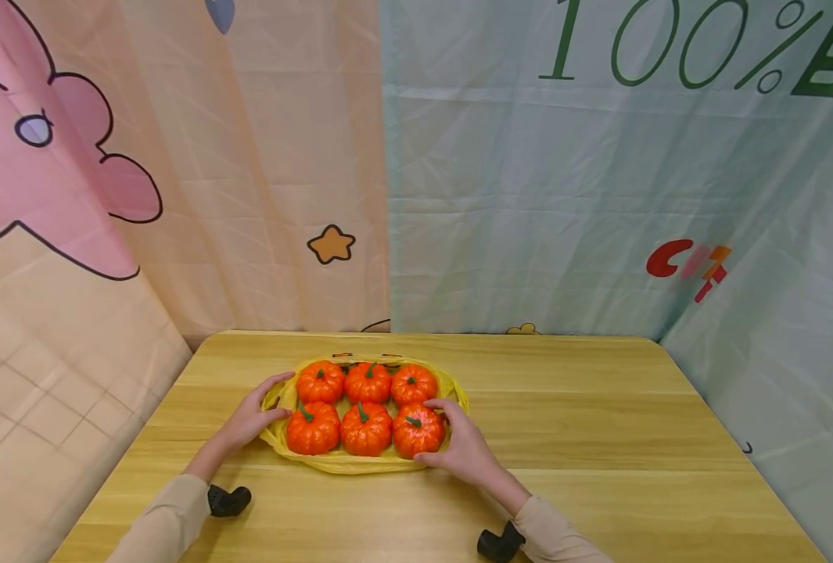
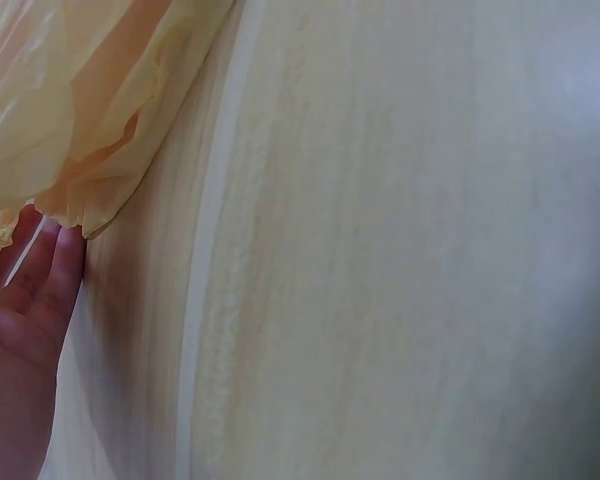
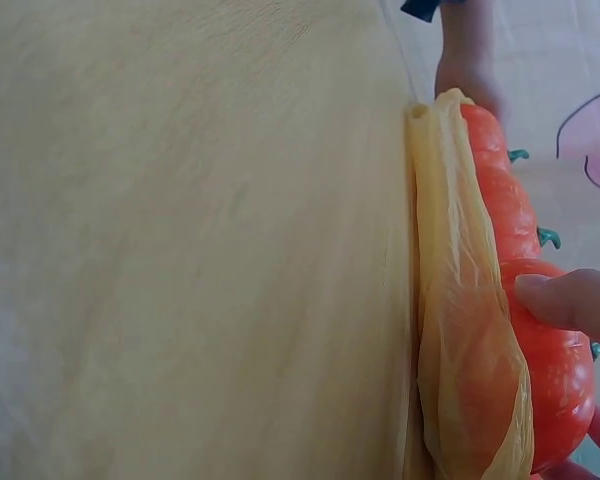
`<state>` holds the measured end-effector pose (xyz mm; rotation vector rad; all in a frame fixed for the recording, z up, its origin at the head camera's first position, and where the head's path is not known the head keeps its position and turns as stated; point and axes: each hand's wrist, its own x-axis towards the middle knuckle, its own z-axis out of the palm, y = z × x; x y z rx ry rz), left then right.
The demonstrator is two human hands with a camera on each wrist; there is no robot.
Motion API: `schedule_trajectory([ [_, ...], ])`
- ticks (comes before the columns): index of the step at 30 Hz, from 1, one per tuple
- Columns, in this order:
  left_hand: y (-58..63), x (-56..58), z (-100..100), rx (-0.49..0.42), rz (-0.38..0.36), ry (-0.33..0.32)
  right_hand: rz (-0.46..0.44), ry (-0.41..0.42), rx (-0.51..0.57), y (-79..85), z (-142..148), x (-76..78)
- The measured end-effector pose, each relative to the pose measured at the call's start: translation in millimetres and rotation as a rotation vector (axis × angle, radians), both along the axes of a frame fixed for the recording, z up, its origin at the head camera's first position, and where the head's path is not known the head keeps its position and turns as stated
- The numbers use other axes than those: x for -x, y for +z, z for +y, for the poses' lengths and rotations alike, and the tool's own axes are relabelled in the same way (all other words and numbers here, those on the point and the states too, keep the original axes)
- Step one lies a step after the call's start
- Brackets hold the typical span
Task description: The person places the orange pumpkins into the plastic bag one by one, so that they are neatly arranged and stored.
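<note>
Several shiny orange-red toy pumpkins (image 1: 366, 429) with green stems stand in two rows inside a spread yellow plastic bag (image 1: 342, 464), its rim lying low around them. At the bag's left end, my left hand (image 1: 250, 414) touches the plastic with thumb and fingers spread apart; in the left wrist view its fairly straight fingers (image 2: 65, 265) meet the bag's side. My right hand (image 1: 464, 446) holds the front right pumpkin (image 1: 414, 438) between thumb and fingers. The right wrist view has the thumb (image 3: 565, 300) on that pumpkin's side, with other fingertips partly hidden behind it.
The bag sits on a wooden table (image 1: 599, 422), left of its middle and toward the back edge. Printed curtains (image 1: 515, 203) hang behind the table. Black straps or mounts (image 1: 229, 500) are worn at both wrists, close above the tabletop.
</note>
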<state>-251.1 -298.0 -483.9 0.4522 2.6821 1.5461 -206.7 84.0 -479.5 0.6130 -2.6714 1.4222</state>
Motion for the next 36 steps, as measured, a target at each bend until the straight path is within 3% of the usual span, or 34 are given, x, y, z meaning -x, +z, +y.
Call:
schedule_trajectory([
  [13, -2.4, 0.3, -1, 0.010, 0.005, -0.005, 0.027, -0.014, -0.064, 0.4, -1, 1.3],
  [28, -5.1, 2.6, -1, -0.009, 0.008, -0.008, -0.034, -0.003, -0.182, 10.9, 1, 5.0],
  [36, 1.9, -2.0, -1, 0.047, 0.026, 0.015, 0.075, -0.001, -0.101, 7.2, 30, 11.9],
])
